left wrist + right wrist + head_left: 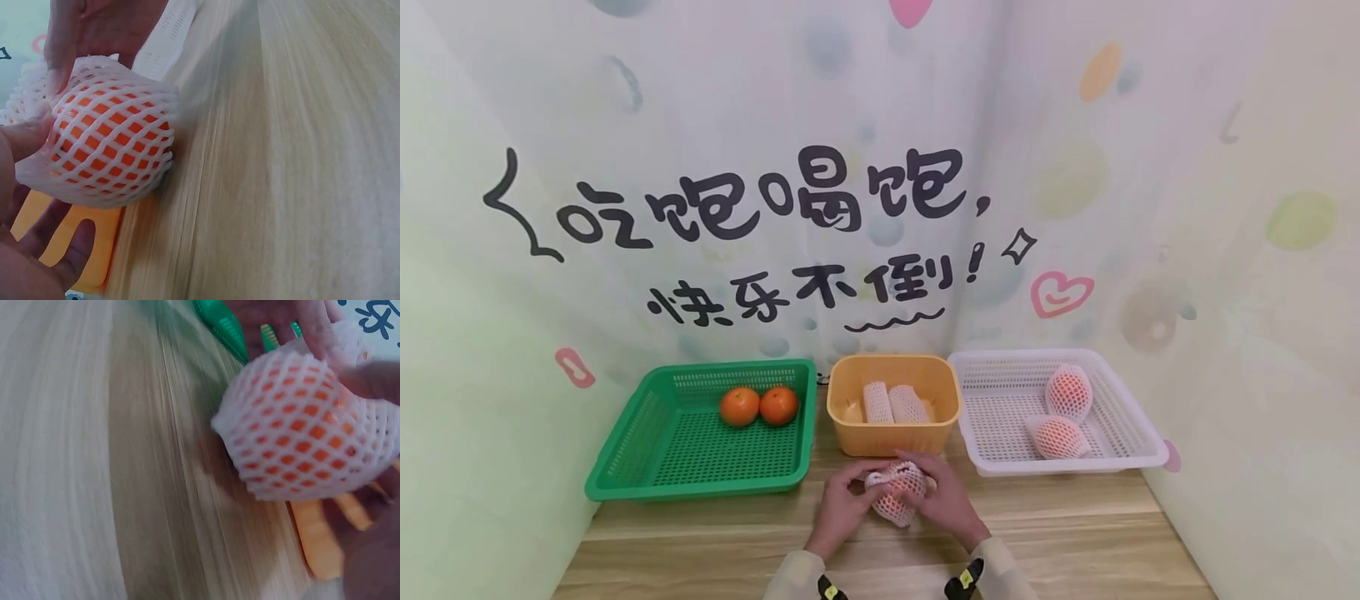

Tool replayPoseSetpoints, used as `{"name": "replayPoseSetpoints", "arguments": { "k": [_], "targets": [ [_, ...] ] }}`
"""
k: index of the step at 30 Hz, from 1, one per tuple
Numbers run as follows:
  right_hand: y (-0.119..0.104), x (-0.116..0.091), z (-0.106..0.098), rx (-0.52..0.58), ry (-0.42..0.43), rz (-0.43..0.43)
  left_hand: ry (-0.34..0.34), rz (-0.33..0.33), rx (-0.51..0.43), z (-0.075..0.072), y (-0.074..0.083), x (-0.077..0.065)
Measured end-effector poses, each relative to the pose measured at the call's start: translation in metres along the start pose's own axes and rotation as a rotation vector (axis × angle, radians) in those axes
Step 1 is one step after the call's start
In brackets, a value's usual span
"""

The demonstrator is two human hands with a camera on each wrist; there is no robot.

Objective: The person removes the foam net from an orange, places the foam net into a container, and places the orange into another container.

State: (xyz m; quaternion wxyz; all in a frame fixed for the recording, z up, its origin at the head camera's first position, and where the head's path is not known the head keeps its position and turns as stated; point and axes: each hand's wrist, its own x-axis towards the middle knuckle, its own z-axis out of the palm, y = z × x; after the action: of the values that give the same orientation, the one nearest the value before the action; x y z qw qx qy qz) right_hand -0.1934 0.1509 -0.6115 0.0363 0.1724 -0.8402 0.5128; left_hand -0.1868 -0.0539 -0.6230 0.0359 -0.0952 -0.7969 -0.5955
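Observation:
An orange in a white foam net sleeve (pixel 897 497) is between both hands, just above the wooden table near its middle. My left hand (pixel 841 510) grips it from the left, its thumb pressing the net in the left wrist view. On the other side my right hand (pixel 952 507) holds the sleeve with its thumb and fingers. White mesh (pixel 112 140) covers the orange fruit in the left wrist view. In the right wrist view the netting (pixel 300 437) bunches toward the fingers, and the fruit's far side is hidden.
Left stands a green basket (pixel 700 485) with two bare oranges (pixel 740 407). Behind the hands, a yellow bin (pixel 895 440) holds folded foam nets (pixel 908 404). A white basket (pixel 1000 460) at the right contains two netted fruits (pixel 1060 437). A printed curtain (pixel 880 100) hangs behind.

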Motion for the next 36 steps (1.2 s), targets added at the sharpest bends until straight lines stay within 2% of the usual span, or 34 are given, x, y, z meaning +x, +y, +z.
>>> {"name": "replayPoseSetpoints", "arguments": {
  "k": [4, 7, 9, 16, 25, 27, 33, 36],
  "targets": [
    [0.002, -0.001, -0.002, 0.015, -0.1, 0.07, -0.103, -0.06, -0.017, -0.001, -0.001, 0.0],
    [0.003, 0.0, -0.003, 0.038, -0.102, 0.069, -0.187, -0.095, -0.041, -0.002, -0.003, 0.0],
    [0.004, 0.0, -0.004, 0.041, -0.092, 0.055, -0.206, -0.103, -0.049, -0.002, -0.006, -0.001],
    [0.007, -0.001, -0.004, 0.039, -0.048, -0.001, -0.144, 0.001, -0.022, -0.003, -0.011, -0.001],
    [-0.001, 0.0, -0.002, 0.06, 0.057, -0.088, -0.075, 0.012, -0.114, 0.001, -0.003, 0.0],
    [-0.002, 0.0, 0.001, 0.066, 0.097, -0.113, -0.057, 0.012, -0.098, 0.001, -0.003, 0.0],
    [0.004, 0.0, 0.013, 0.071, 0.241, -0.26, 0.012, 0.024, -0.038, 0.001, 0.0, -0.001],
    [0.004, -0.001, 0.014, 0.06, 0.243, -0.245, 0.027, 0.018, -0.012, 0.0, 0.002, -0.001]
  ]
}}
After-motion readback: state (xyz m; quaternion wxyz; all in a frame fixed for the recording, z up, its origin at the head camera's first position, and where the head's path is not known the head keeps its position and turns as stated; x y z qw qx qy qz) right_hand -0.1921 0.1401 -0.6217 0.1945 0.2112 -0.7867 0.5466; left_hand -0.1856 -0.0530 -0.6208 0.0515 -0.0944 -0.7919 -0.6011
